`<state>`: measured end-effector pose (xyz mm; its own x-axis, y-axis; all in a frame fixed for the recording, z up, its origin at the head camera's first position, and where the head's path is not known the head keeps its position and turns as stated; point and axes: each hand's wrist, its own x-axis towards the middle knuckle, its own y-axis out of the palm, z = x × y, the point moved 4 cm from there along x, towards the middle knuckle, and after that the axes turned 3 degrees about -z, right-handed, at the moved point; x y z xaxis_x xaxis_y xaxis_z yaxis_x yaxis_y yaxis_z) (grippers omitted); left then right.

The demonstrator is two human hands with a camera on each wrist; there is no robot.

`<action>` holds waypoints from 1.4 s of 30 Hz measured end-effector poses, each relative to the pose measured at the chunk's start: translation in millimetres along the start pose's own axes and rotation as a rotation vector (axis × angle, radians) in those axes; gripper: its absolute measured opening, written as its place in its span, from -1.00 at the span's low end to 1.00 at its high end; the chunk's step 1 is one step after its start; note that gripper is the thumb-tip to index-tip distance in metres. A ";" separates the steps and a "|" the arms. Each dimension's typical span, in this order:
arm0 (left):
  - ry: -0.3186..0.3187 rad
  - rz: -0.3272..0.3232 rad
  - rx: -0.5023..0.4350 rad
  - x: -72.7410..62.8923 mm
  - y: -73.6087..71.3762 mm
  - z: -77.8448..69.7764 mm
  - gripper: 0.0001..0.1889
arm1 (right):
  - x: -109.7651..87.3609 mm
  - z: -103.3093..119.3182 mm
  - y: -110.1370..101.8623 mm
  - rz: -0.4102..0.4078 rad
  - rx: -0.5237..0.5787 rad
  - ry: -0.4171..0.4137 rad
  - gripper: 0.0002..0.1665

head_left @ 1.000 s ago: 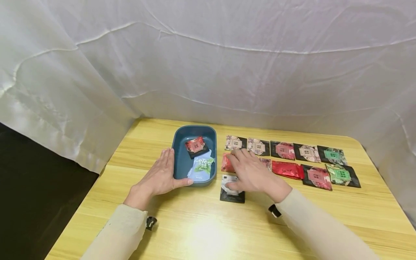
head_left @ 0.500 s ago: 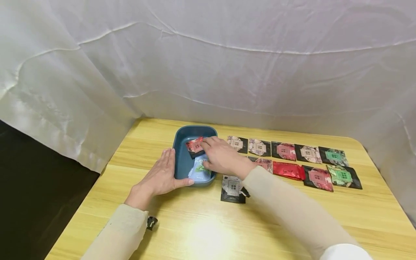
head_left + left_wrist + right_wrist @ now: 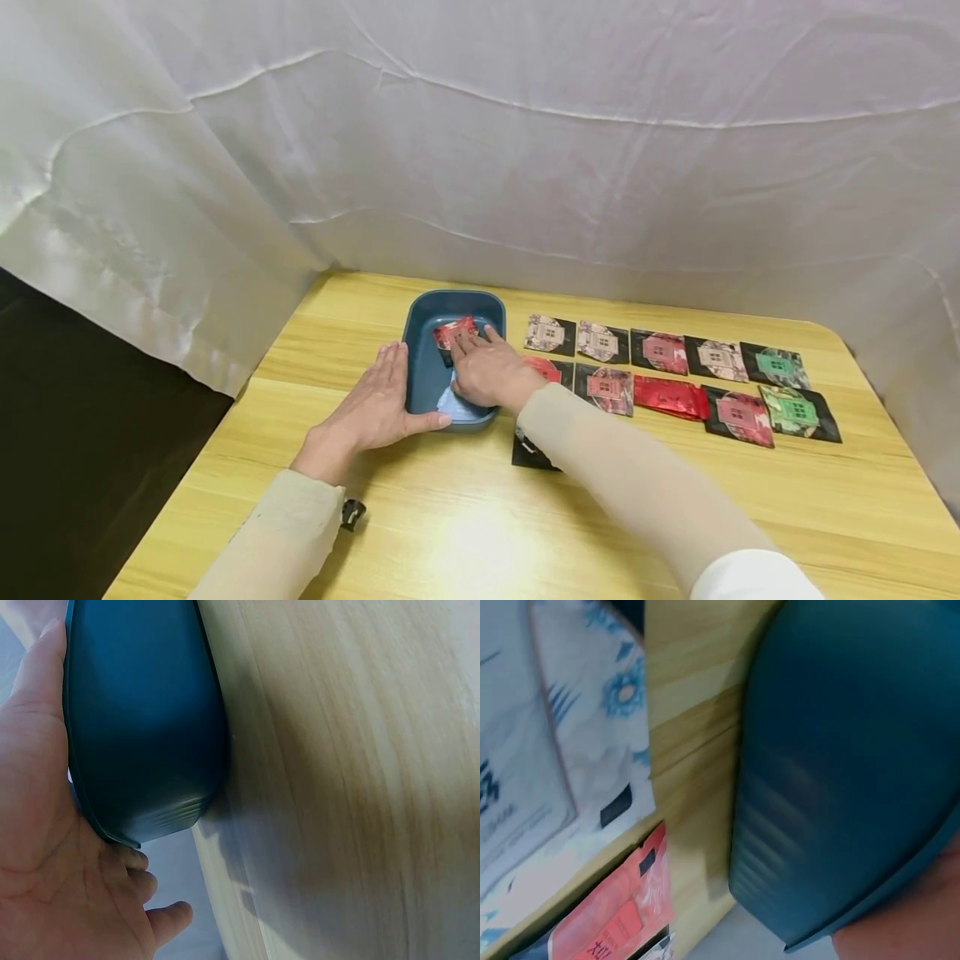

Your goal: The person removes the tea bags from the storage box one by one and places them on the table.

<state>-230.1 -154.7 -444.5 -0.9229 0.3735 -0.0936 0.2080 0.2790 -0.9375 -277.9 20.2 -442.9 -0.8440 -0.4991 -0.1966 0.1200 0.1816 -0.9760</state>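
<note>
A dark blue box [image 3: 420, 367] stands on the wooden table [image 3: 420, 517]. My left hand [image 3: 367, 404] lies along its left side, fingers straight, thumb at the near rim. In the left wrist view the palm rests against the box rim. My right hand [image 3: 487, 371] reaches down inside the box, fingertips at a red-and-black tea sachet [image 3: 444, 335]. Beneath that hand lies a light blue sachet [image 3: 457, 408], mostly covered. The right thumb is largely hidden, and I cannot tell whether it pinches a sachet.
Right of the box, flat sachets lie in two rows, among them a shiny red one [image 3: 670, 397] and a green-and-black one [image 3: 798, 412]. A black-and-white sachet [image 3: 531, 454] is partly covered by the right sleeve. A pale curtain [image 3: 570, 167] hangs behind the table.
My right hand has moved left from over the table sachets into the box, then further down over the sachets there. My left hand stays at the box's side.
</note>
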 end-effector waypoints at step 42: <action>-0.015 0.020 -0.011 -0.4 -0.3 1.8 0.51 | 6.3 -10.4 -26.9 0.073 0.146 -0.060 0.06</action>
<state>-230.3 -156.5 -444.8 -0.9233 0.3656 -0.1178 0.2301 0.2809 -0.9317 -291.8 21.0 -416.9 -0.7980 -0.5399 -0.2680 0.2576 0.0964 -0.9614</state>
